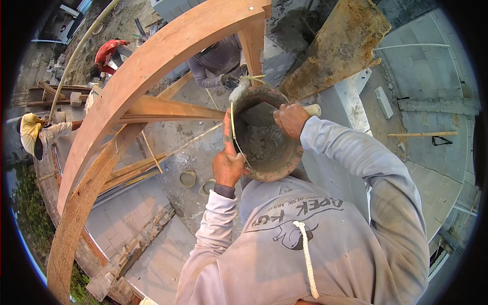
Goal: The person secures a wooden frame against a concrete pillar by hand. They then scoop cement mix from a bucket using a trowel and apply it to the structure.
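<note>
A worn orange bucket (291, 166) stands tilted in front of my chest, with wet grey mortar (259, 145) inside. My left hand (228, 168) is closed on its near-left rim, where a thin pale handle wire (233, 127) also runs. Over the right rim, my right hand (292, 121) is wrapped around the light wooden handle of a trowel (313, 110). The trowel's blade (262, 114) reaches into the bucket above the mortar. At the far rim, a co-worker's gloved hand (230, 81) is close to a mortar-crusted lump on the bucket's edge.
A curved wooden arch frame (147, 63) with braces rises at the left. A stained board (338, 48) leans beyond the bucket. Two small pails (188, 178) stand below. Two more people, one in red (108, 55) and one in a yellow head covering (31, 127), are farther left.
</note>
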The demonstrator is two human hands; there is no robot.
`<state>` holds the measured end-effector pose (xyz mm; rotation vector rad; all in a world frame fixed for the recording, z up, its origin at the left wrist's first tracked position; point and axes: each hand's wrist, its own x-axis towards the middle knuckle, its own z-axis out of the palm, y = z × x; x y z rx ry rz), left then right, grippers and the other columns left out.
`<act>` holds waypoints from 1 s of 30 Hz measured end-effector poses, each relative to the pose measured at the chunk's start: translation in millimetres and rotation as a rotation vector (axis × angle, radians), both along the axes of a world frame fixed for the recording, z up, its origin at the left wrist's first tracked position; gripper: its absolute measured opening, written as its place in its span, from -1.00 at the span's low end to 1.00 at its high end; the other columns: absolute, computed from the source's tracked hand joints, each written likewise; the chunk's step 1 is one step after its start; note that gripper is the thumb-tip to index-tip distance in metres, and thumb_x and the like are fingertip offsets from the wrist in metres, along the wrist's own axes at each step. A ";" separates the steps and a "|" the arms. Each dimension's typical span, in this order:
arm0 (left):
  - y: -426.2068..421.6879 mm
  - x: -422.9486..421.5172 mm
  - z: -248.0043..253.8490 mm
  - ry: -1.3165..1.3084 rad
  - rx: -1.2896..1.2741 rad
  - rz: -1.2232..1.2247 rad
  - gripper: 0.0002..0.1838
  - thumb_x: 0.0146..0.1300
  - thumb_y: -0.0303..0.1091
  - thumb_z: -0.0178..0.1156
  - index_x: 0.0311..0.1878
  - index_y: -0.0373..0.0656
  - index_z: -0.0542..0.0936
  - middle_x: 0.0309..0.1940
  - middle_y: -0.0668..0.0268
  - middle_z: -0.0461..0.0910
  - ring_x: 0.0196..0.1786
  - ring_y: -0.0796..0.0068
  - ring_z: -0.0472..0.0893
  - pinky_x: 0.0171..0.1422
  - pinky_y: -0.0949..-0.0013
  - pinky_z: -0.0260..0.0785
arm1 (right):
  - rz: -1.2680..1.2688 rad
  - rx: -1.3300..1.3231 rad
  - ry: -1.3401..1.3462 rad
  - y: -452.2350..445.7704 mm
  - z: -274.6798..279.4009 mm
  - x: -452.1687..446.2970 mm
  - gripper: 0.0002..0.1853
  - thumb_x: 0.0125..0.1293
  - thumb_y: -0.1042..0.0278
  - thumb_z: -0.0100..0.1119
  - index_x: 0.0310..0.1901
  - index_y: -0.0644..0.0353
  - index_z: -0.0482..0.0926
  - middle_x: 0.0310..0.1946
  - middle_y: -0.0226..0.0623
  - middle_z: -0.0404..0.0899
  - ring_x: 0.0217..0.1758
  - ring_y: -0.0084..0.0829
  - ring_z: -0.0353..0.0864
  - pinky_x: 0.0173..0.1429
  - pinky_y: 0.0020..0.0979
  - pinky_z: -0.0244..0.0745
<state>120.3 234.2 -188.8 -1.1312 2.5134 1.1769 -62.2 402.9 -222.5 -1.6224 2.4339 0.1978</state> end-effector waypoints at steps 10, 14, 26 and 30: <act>-0.3 25.1 0.0 0.032 0.031 0.004 -0.74 -0.10 -0.27 0.25 -0.45 -0.31 0.58 -0.58 -0.07 0.57 -0.44 -0.11 0.60 -0.30 0.05 0.42 | -0.056 0.144 -0.485 20.3 -28.4 55.4 -0.71 0.15 0.29 0.06 -0.14 0.21 0.62 -0.37 -0.03 0.65 -0.24 -0.05 0.66 -0.11 -0.14 0.55; 0.7 22.0 4.2 0.046 -0.023 0.007 -0.74 -0.09 -0.27 0.25 -0.42 -0.31 0.59 -0.57 -0.05 0.58 -0.44 -0.09 0.61 -0.30 0.07 0.43 | -0.219 0.086 -0.648 35.5 -28.5 62.9 -0.63 0.02 0.29 0.11 -0.11 0.20 0.60 -0.33 0.02 0.64 -0.17 0.01 0.63 -0.03 -0.08 0.50; -23.1 18.8 -4.4 0.048 0.104 0.145 -0.80 -0.05 -0.36 0.24 -0.43 -0.34 0.57 -0.63 0.09 0.59 -0.54 0.21 0.63 -0.38 0.23 0.43 | -0.304 -0.139 -0.598 66.7 1.8 23.9 -0.65 0.01 0.20 0.24 -0.13 0.09 0.58 -0.40 -0.07 0.62 -0.26 0.03 0.60 -0.11 -0.05 0.46; -28.2 12.0 -9.8 0.033 0.158 0.172 -0.78 -0.07 -0.32 0.26 -0.51 -0.34 0.58 -0.63 0.08 0.60 -0.54 0.22 0.63 -0.38 0.23 0.42 | -0.338 -0.216 -0.595 92.0 16.1 4.3 -0.70 0.01 0.19 0.26 -0.24 0.16 0.58 -0.40 -0.10 0.61 -0.31 0.01 0.58 -0.19 -0.05 0.46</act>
